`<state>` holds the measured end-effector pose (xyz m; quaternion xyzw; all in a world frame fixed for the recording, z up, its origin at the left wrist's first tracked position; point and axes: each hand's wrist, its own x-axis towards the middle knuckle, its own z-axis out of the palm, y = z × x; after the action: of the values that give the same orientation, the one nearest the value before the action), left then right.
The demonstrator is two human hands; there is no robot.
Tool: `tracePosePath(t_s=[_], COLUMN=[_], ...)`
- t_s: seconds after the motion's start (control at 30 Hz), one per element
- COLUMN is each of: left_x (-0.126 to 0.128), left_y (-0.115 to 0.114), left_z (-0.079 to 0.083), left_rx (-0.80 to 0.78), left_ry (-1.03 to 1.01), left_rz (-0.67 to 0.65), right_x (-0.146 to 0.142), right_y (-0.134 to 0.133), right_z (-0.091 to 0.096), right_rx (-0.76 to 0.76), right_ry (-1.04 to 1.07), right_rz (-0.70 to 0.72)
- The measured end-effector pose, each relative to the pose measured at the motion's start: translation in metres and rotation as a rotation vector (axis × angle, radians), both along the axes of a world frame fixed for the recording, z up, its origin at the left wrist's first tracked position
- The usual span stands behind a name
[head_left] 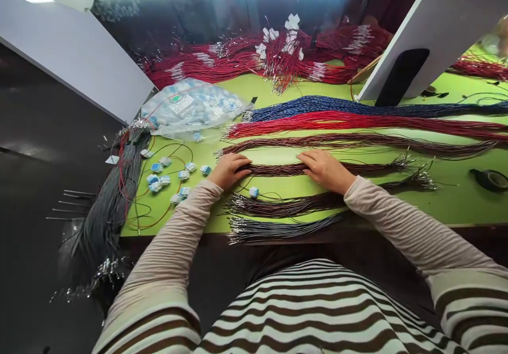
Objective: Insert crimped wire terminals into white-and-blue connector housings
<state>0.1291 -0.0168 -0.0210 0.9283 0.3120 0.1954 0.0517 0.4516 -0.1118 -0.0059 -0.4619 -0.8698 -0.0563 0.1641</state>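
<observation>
A bundle of thin brown wires (pixel 275 170) lies across the green tabletop in front of me. My left hand (pixel 229 171) closes over its left end, fingers and thumb curled about the wires, hiding the tips. Farther right along the same bundle, my right hand (pixel 325 170) has its fingers and thumb around it. Just above runs a longer brown wire bundle (pixel 317 141). Below my hands are a dark brown bundle (pixel 286 206) and a grey bundle (pixel 283 228), both with bare metal terminals at their left ends. A small blue-and-white connector (pixel 254 191) sits between the bundles.
Red (pixel 317 125) and blue (pixel 337 105) wire bundles lie farther back. A plastic bag of connectors (pixel 194 105) stands at the back left, near loose connectors (pixel 156 179). Grey wires (pixel 107 211) hang off the left edge. Black tape (pixel 490 179) is at right; white panels (pixel 420 31) flank the table.
</observation>
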Motion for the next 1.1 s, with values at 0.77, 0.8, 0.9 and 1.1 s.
tracePosePath(t_s=[0.77, 0.8, 0.9, 1.1], left_x=[-0.075, -0.078, -0.081, -0.082], left_y=[-0.093, -0.097, -0.103, -0.096], left_z=[0.038, 0.033, 0.019, 0.001], left_rx=[-0.111, -0.131, -0.178, -0.094], left_ry=[-1.270, -1.264, -1.199, -0.859], left_rz=[0.584, 0.583, 0.589, 0.547], right_x=[-0.202, -0.176, -0.112, -0.086], right_y=[0.084, 0.082, 0.074, 0.073], right_z=[0.048, 0.047, 0.040, 0.026], right_rx=[-0.181, -0.209, -0.291, -0.233], right_ry=[0.184, 0.249, 0.215, 0.002], right_rz=[0.209, 0.170, -0.006, -0.190])
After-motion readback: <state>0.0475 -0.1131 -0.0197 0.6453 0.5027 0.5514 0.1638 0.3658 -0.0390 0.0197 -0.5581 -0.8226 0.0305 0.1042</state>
